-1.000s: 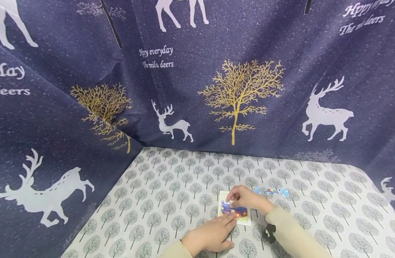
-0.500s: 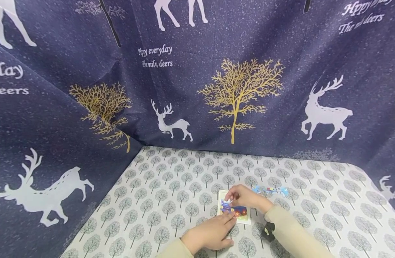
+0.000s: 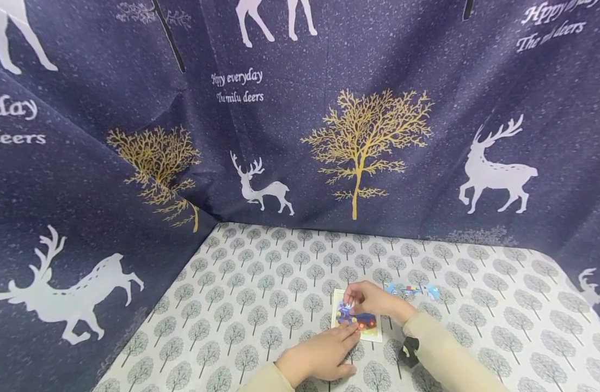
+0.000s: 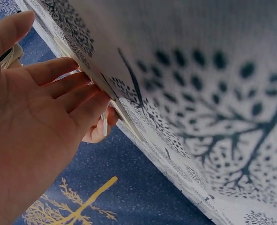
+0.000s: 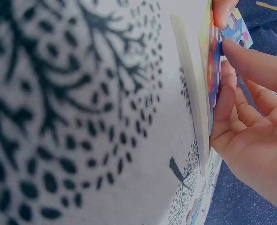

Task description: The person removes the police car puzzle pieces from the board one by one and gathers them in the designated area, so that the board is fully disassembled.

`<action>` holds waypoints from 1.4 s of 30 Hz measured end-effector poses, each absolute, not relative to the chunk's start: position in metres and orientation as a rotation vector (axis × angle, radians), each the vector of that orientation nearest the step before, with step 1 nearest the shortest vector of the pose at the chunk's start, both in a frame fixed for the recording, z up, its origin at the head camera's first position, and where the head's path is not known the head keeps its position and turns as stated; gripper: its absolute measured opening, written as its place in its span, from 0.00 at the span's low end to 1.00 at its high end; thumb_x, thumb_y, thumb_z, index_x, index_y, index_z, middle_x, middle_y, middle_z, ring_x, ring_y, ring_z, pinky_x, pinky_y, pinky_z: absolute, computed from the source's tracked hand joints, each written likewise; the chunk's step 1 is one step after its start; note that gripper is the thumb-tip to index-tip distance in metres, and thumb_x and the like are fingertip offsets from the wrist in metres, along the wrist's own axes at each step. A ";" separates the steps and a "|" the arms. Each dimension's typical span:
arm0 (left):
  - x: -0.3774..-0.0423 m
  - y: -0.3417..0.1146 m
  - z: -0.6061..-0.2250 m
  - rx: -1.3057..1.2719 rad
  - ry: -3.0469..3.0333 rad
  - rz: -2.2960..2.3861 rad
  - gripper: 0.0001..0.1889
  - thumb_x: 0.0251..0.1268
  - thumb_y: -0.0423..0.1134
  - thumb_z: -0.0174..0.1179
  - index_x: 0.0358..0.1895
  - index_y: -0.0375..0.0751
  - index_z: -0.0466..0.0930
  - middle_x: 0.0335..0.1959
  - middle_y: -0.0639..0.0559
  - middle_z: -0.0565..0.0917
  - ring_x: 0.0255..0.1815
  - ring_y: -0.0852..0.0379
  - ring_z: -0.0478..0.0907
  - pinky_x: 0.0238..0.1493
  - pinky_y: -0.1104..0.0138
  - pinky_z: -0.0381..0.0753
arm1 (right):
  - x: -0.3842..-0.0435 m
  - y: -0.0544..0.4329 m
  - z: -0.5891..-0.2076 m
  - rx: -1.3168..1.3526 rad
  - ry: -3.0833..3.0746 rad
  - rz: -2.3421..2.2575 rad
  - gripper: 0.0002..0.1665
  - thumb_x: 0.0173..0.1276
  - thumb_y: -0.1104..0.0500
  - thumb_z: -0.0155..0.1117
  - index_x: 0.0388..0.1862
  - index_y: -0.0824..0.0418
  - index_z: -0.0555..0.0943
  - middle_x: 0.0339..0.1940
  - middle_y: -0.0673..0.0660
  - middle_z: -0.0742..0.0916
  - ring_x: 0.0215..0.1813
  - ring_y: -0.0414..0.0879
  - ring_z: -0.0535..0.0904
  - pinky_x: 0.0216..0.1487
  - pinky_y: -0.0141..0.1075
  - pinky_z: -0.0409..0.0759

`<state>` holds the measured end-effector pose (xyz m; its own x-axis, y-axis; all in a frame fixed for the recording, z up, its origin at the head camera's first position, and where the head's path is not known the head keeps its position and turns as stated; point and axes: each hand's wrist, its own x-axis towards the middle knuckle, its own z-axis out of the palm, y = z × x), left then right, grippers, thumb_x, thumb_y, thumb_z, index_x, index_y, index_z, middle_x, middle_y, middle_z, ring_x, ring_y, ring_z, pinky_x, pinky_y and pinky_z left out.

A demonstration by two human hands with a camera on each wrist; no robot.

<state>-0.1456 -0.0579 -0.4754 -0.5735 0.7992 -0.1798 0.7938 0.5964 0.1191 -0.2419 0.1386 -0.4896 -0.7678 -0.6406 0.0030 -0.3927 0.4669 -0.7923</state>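
A small framed jigsaw puzzle with a blue and red vehicle picture lies on the patterned cloth. My left hand rests its straight fingertips on the lower part of the picture; the left wrist view shows the fingers extended against the thin board. Over the upper left of the puzzle, my right hand pinches a thin puzzle piece between thumb and fingers, tilted up from the board. The right wrist view shows the fingers close to the picture and the board's pale edge. Fingers hide much of the piece.
Behind the right hand, a light-blue printed strip with coloured patches lies flat on the tree-print cloth. A dark deer-print curtain stands along the back and sides. A black object sits at the right wrist.
Both hands stay nearly in place. Beneath the right fingertips, the blue part of the picture at the upper left looks slightly shifted and tilted compared with before.
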 end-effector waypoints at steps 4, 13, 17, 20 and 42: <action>-0.145 -0.058 -0.475 1.322 2.617 0.030 0.36 0.69 0.57 0.51 0.72 0.39 0.61 0.74 0.46 0.60 0.74 0.53 0.56 0.71 0.65 0.60 | -0.245 0.141 -0.494 -0.887 2.418 -1.222 0.10 0.55 0.69 0.68 0.34 0.59 0.79 0.30 0.51 0.83 0.30 0.39 0.75 0.34 0.31 0.77; -0.145 -0.057 -0.474 1.327 2.629 0.022 0.36 0.68 0.58 0.52 0.73 0.40 0.60 0.75 0.47 0.59 0.74 0.53 0.56 0.71 0.66 0.60 | -0.246 0.145 -0.489 -0.852 2.357 -1.317 0.06 0.59 0.69 0.65 0.35 0.62 0.79 0.29 0.55 0.85 0.28 0.39 0.76 0.32 0.31 0.78; -0.145 -0.058 -0.473 1.317 2.621 0.041 0.36 0.68 0.58 0.52 0.73 0.40 0.60 0.75 0.47 0.58 0.75 0.52 0.55 0.71 0.65 0.60 | -0.249 0.148 -0.486 -0.875 2.401 -1.321 0.07 0.60 0.69 0.63 0.36 0.62 0.80 0.30 0.54 0.85 0.29 0.41 0.78 0.31 0.32 0.80; -0.145 -0.058 -0.472 1.305 2.617 0.054 0.36 0.68 0.58 0.53 0.73 0.40 0.60 0.75 0.47 0.58 0.75 0.52 0.55 0.71 0.65 0.60 | -0.251 0.154 -0.483 -0.876 2.433 -1.336 0.07 0.61 0.69 0.61 0.39 0.63 0.81 0.33 0.54 0.85 0.34 0.45 0.81 0.38 0.35 0.82; -0.144 -0.057 -0.476 1.294 2.622 0.048 0.36 0.68 0.59 0.51 0.73 0.41 0.60 0.76 0.49 0.57 0.75 0.53 0.54 0.71 0.65 0.60 | -0.234 0.238 -0.470 -0.534 2.356 -1.646 0.16 0.67 0.65 0.61 0.50 0.74 0.77 0.51 0.71 0.80 0.44 0.55 0.84 0.47 0.42 0.84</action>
<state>-0.1444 -0.0573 -0.4761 -0.5897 0.7876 -0.1788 0.7805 0.6126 0.1246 -0.2337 0.2385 -0.4700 -0.9103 -0.4129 0.0285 -0.1686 0.3072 -0.9366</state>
